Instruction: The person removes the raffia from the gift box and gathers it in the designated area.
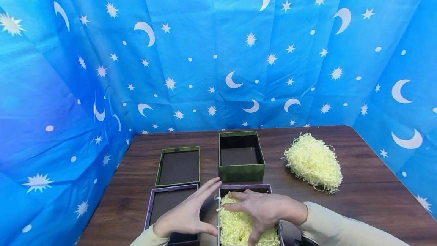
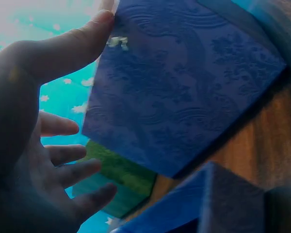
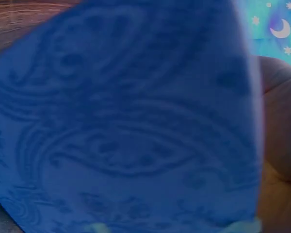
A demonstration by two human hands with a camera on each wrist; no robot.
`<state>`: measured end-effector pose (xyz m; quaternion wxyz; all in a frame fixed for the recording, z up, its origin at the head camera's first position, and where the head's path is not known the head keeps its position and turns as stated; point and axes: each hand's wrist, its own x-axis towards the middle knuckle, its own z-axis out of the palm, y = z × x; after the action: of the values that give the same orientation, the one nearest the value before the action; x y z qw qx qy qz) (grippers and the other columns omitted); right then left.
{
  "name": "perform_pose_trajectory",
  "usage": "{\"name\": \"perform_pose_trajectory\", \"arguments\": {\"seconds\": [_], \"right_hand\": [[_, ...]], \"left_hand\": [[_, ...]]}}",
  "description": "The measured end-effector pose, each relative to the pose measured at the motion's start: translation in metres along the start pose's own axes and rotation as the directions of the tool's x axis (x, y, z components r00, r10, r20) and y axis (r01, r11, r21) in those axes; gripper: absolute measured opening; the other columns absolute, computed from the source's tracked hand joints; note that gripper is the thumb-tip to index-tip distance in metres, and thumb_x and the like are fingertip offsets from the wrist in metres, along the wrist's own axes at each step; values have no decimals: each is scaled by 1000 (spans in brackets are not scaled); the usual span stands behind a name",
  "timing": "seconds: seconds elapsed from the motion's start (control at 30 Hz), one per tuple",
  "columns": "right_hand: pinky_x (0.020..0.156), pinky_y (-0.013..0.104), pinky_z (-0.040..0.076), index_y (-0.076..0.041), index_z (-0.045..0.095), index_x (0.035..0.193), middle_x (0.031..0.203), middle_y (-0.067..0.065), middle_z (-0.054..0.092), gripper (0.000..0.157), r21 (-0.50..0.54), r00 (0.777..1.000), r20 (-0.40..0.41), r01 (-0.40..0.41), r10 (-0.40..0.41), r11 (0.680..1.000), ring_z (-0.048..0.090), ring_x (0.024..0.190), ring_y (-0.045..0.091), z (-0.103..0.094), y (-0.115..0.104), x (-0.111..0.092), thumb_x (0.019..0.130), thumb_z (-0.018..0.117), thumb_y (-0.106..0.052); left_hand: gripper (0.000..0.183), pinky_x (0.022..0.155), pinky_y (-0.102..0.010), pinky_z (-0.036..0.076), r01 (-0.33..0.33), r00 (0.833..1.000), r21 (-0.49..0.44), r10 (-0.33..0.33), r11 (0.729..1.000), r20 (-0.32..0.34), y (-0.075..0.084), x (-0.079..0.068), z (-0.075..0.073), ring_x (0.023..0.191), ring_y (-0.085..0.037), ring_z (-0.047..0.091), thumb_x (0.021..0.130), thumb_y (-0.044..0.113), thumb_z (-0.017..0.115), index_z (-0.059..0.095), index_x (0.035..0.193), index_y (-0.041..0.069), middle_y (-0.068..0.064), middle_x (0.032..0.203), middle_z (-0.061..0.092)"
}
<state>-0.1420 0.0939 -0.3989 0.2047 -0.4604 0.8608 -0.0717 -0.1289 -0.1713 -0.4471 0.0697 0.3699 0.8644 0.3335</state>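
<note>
A purple box (image 1: pixel 245 186) stands at the near middle of the table, filled with pale yellow shredded paper (image 1: pixel 233 227). Spread over that paper, my right hand (image 1: pixel 268 208) touches it with its fingers. Left of the box, my left hand (image 1: pixel 189 213) has its fingers and thumb apart and holds nothing. In the left wrist view its thumb tip is right at the rim of the embossed box wall (image 2: pixel 184 87). Much of my right hand (image 3: pixel 281 126) is hidden behind the box wall (image 3: pixel 131 121) in the right wrist view.
A purple lid (image 1: pixel 158 190) lies under and beside my left forearm. Behind it is a green lid (image 1: pixel 179 168). The open green box (image 1: pixel 241 172) stands behind the purple box. A heap of yellow shredded paper (image 1: pixel 312 162) sits at the back right of the wooden table (image 1: pixel 362 185).
</note>
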Motion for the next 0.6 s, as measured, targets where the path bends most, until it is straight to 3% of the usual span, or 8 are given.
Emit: {"name": "perform_pose_trajectory", "arguments": {"seconds": [0.17, 0.33, 0.6], "right_hand": [[94, 44, 52, -36, 38, 148, 158, 6, 30, 104, -106, 997, 9, -69, 71, 992, 44, 133, 35, 7, -4, 2, 59, 86, -58], [92, 47, 53, -33, 41, 144, 156, 5, 33, 106, -164, 994, -2, -112, 113, 980, 49, 128, 38, 15, -8, 6, 52, 89, -57], [80, 39, 57, -29, 55, 120, 138, 5, 46, 86, -235, 991, -100, -110, 88, 966, 58, 107, 35, 31, -12, 17, 46, 93, -53]], "left_hand": [[117, 108, -52, 40, -35, 999, 33, 35, 999, 6, -1, 2, 4, 146, -26, 27, 71, 56, 80, 8, 158, 24, 0, 163, 11], [116, 108, -52, 40, -16, 1000, 31, 15, 999, 19, 0, 2, 5, 145, -28, 29, 72, 58, 78, 7, 158, 25, -3, 162, 15], [115, 106, -53, 41, 25, 999, 29, -26, 999, 31, 2, 1, 5, 143, -30, 33, 72, 60, 77, 6, 157, 28, -3, 161, 20]]}}
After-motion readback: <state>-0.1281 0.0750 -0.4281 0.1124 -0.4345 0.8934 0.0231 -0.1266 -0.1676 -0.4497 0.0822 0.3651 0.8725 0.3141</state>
